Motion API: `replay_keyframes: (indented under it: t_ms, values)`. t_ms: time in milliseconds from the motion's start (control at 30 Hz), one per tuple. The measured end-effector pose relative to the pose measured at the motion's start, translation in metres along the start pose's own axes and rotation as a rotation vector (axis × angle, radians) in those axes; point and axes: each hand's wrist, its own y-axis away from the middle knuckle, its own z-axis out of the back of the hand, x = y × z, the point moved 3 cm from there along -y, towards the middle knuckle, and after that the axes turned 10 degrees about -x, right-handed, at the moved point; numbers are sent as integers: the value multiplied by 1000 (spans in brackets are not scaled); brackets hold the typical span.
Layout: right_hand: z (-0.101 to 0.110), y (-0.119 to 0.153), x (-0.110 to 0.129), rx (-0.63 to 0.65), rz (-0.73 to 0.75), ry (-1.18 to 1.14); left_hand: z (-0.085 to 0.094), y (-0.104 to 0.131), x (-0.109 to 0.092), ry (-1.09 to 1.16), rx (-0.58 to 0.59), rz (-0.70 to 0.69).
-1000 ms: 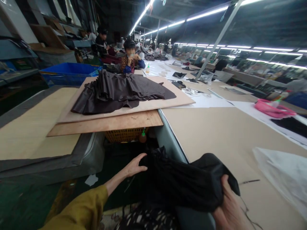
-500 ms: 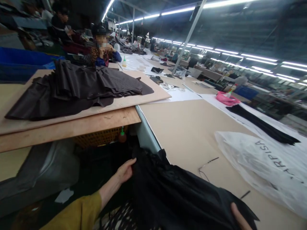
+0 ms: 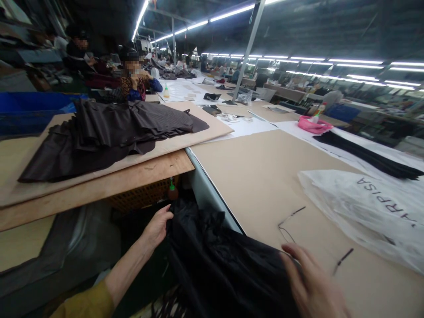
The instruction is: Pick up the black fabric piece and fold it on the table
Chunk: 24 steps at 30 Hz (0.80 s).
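Item 1, my left hand (image 3: 157,227): fingers (image 3: 164,217) curled against the left edge of the black fabric (image 3: 225,265), pinching it where it hangs off the tabletop (image 3: 265,176) into the gap beside it.

Item 2, my right hand (image 3: 313,287): fingers (image 3: 293,252) spread apart, palm down, lying flat on the right end of the black fabric near the tabletop's front edge. Clamped on nothing.

Item 3, black fabric: draped from the gap up over the tabletop's edge, crumpled, stretched between my 2 hands.

Change noted: 1.0 s ago my right hand was closed around a bunched wad of the fabric; 0.5 s ago only a fingertip showed on it; now that hand is open and pressing. My judgement: the cloth has gone from being lifted to being laid out and smoothed. The left hand has kept its place on the left edge throughout.

Item 4, near the right hand: loose dark threads (image 3: 288,221) on the bare tabletop.

Item 5, further right: white plastic bag (image 3: 364,207) with printed letters, now in fuller view than 1.0 s ago.

Item 6, to the left: brown fabric stack (image 3: 106,132) on a plywood board (image 3: 132,172); a small green-capped bottle (image 3: 172,190) beneath it.

Item 7, far: pink basket (image 3: 313,125); seated workers (image 3: 134,81) beyond.
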Motion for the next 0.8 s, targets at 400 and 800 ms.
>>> replay_keyframes:
  t_ms: [400,800]
  values:
    - [-67,25,34,39,587,758,-4,13,8,16,-169,-12]
    - [-90,19,32,156,500,671,9,24,-18,123,-263,-280]
